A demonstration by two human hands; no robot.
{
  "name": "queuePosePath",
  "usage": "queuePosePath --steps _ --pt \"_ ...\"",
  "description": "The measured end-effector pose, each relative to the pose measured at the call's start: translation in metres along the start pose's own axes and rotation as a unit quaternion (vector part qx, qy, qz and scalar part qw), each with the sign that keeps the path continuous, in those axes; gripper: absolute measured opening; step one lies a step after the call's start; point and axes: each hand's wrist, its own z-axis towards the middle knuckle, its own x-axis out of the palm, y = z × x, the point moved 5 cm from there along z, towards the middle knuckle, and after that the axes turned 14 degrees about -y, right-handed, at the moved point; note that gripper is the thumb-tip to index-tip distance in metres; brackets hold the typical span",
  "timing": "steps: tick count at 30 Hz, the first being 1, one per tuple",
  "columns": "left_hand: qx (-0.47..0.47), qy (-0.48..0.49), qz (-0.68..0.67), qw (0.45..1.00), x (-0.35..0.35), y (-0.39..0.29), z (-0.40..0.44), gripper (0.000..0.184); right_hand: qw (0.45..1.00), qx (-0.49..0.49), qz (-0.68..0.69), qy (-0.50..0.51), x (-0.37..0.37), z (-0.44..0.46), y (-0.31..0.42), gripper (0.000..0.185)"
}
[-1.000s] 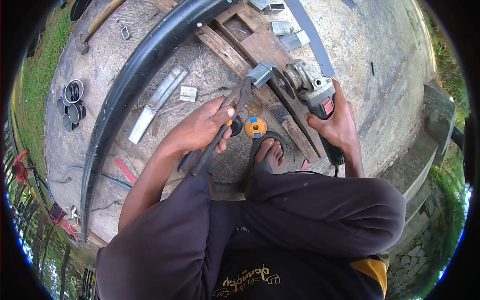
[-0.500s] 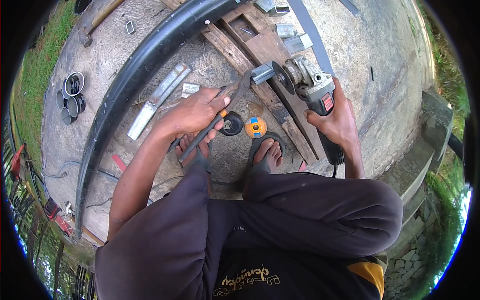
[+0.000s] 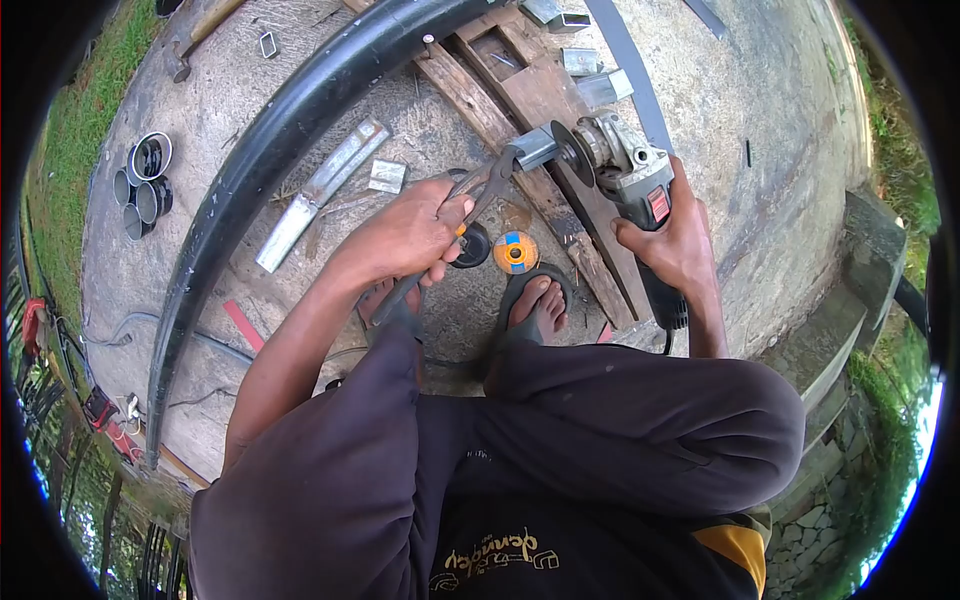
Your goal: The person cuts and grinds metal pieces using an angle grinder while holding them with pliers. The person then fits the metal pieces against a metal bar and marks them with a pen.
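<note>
My left hand (image 3: 415,230) is closed round the handles of a pair of pliers (image 3: 490,183). The jaws grip a short piece of grey metal tube (image 3: 535,149). In my right hand (image 3: 672,235) is an angle grinder (image 3: 632,170), its body pointing up and left. The grinder's dark disc (image 3: 573,155) is right at the tube's right end; whether they touch I cannot tell. Beneath the tube and disc lies a wooden frame (image 3: 550,95). An orange disc (image 3: 516,253) rests on the ground by my right foot.
A long curved black tube (image 3: 260,140) arcs across the left side. Near it lie a galvanized bar (image 3: 320,195), a small metal piece (image 3: 387,177), several round black pipe pieces (image 3: 150,175) and a hammer (image 3: 205,30). More cut tubes (image 3: 603,89) and a grey strip (image 3: 635,75) lie beyond the grinder.
The tube piece and pliers have shifted slightly right with my left hand. The grinder stays close to the tube's end. The whole view has shifted a little.
</note>
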Motion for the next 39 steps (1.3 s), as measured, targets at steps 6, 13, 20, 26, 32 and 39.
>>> queuePosePath --steps 6,13,20,26,32,39 --pt "0.004 0.006 -0.005 1.0 0.001 0.0 0.0 0.033 1.0 -0.021 -0.013 -0.007 0.002 0.001 -0.007 0.089" --pt "-0.002 0.026 -0.024 0.999 0.002 0.0 0.0 0.035 0.999 -0.029 -0.013 -0.008 0.001 0.002 -0.007 0.088" --pt "-0.014 0.024 -0.033 0.999 0.004 0.0 -0.001 0.035 1.0 -0.016 -0.003 -0.011 0.003 0.002 -0.012 0.084" --pt "-0.011 0.039 -0.051 0.998 0.005 0.0 0.0 0.035 1.0 -0.006 0.01 -0.007 0.003 0.001 -0.007 0.086" --pt "-0.025 0.036 -0.035 0.998 0.005 -0.002 -0.003 0.036 1.0 -0.022 0.016 -0.014 0.004 0.001 -0.012 0.086" --pt "-0.018 0.047 -0.053 0.997 0.008 0.003 0.001 0.036 1.0 -0.013 0.021 -0.013 0.003 -0.003 -0.01 0.08"
